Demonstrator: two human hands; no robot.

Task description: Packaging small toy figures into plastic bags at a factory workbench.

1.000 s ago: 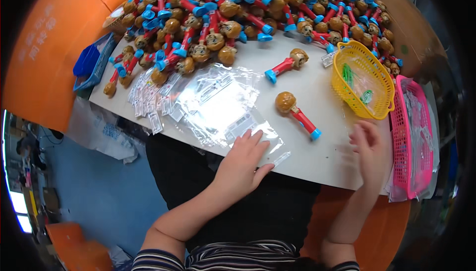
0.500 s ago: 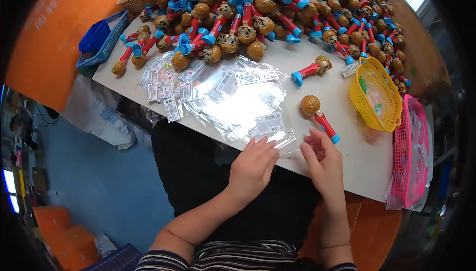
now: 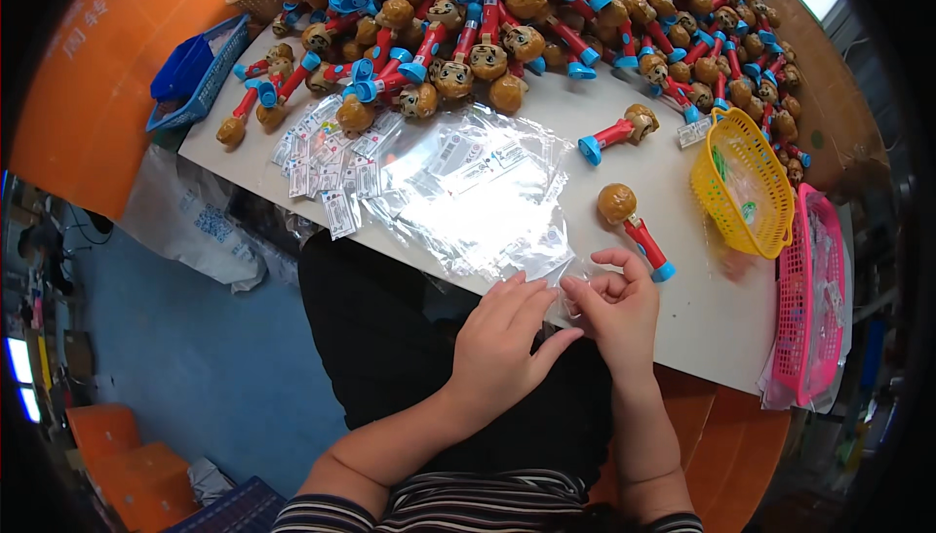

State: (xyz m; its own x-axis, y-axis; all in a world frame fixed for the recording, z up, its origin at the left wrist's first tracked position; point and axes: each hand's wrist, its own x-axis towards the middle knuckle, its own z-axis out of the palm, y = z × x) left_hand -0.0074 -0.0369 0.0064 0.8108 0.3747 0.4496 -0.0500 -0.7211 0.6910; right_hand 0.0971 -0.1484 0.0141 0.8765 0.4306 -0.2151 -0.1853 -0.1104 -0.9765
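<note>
At the table's near edge, my left hand (image 3: pixel 499 348) lies with its fingers stretched out over the lower edge of the clear plastic bags (image 3: pixel 458 206), its thumb apart. Just to its right, my right hand (image 3: pixel 626 323) pinches the corner of a clear plastic bag between thumb and fingers. The bags are spread flat in a shiny, overlapping layer, and glare hides much of them. Beyond my right hand lies a toy with a round brown head (image 3: pixel 616 203), a red handle and a blue base. A similar toy (image 3: pixel 620 135) rests farther back.
A large heap of the same toys (image 3: pixel 487 36) covers the far side of the table. Small printed labels (image 3: pixel 336 167) are scattered left of the bags. A yellow basket (image 3: pixel 743 182) and a pink basket (image 3: pixel 809 299) stand at the right, a blue basket (image 3: pixel 219 65) at the far left.
My right hand has moved left and its fingers have closed on the bag's corner. My left thumb has spread away from the fingers, and that hand has shifted slightly.
</note>
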